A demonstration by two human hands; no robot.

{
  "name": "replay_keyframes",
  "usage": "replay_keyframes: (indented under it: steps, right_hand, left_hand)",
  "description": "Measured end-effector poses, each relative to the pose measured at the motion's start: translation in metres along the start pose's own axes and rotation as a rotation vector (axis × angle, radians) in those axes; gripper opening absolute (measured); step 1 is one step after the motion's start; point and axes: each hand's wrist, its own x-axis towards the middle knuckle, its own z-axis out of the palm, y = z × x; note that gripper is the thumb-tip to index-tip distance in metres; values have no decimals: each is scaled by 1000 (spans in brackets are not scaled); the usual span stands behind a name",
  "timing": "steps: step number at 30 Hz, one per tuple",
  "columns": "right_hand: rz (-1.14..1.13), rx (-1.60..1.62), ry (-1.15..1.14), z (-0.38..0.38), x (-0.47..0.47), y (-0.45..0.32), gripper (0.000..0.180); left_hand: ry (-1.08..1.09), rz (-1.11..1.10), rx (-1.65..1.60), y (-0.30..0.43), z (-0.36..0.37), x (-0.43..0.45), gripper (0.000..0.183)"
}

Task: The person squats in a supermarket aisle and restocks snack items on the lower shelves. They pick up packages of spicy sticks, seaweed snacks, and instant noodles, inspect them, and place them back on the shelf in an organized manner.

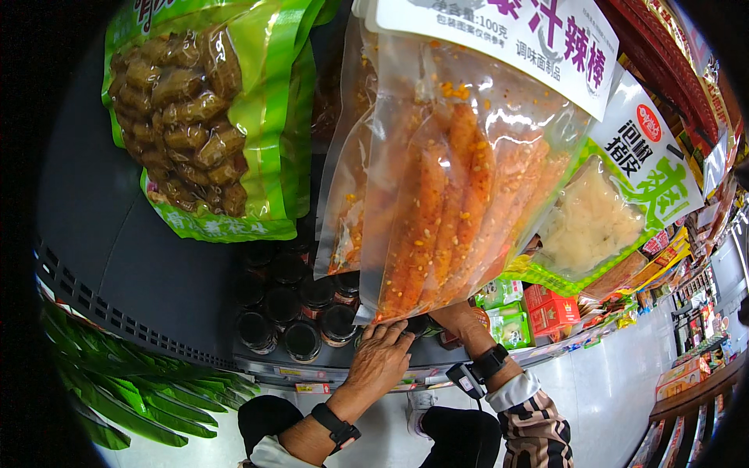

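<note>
My left hand (383,354) reaches over the front of the shelf (269,368), fingers bent over a dark jar lid mostly hidden beneath them. Whether it grips that jar, I cannot tell. Just left of it stand several glass jars with black lids (338,323), upright in rows. My right hand (453,316) reaches in farther right, beside dark-lidded jars (420,325). A hanging clear bag of orange spicy sticks (450,222) covers its fingers, so what they touch is hidden.
A green bag of brown snack pieces (193,128) and a white-green packet of pale strips (591,216) hang above the shelf. Red boxes (550,313) and small green packets (508,324) sit to the right. Green leaf-shaped decoration (134,380) borders the left front, above the pale floor (603,403).
</note>
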Motion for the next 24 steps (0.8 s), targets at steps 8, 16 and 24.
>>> replay_keyframes:
  steps: [8, 16, 24]
  right_hand:
    - [9, -87, -105, 6, 10, -19, 45]
    - [12, -307, 91, 29, 10, 11, 40]
    - [69, -305, 68, 11, -8, 13, 38]
  left_hand:
    - [-56, -41, -15, -5, -7, -5, 37]
    - [-87, -44, -57, -5, -4, -4, 34]
    - [-112, -37, -66, -3, -7, -6, 30]
